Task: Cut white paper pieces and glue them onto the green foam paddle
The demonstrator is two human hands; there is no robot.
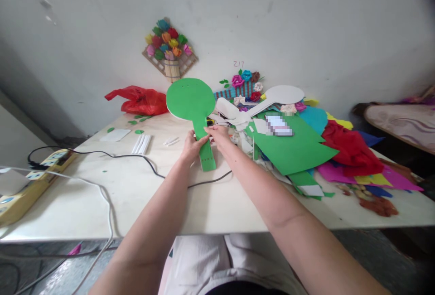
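Observation:
A green paddle-shaped cutout (190, 99), with a round head and a straight handle, is held up over the table, its round end away from me. My left hand (192, 146) is closed around the left side of the handle, thumb laid across its front. At the handle's right edge, the fingers of my right hand (219, 135) pinch close to the left thumb. A row of small dark marks shows near the handle's lower end. Behind the right hand lies a white paddle-shaped piece (284, 94) of similar form.
Green sheets (288, 150), a phone (279, 125) and coloured scraps heap up at right. White sticks (142, 144) and a red plastic bag (144, 100) are at left. A black cable (136, 155) crosses the table from a power strip (41, 179). A flower decoration (170, 48) hangs behind.

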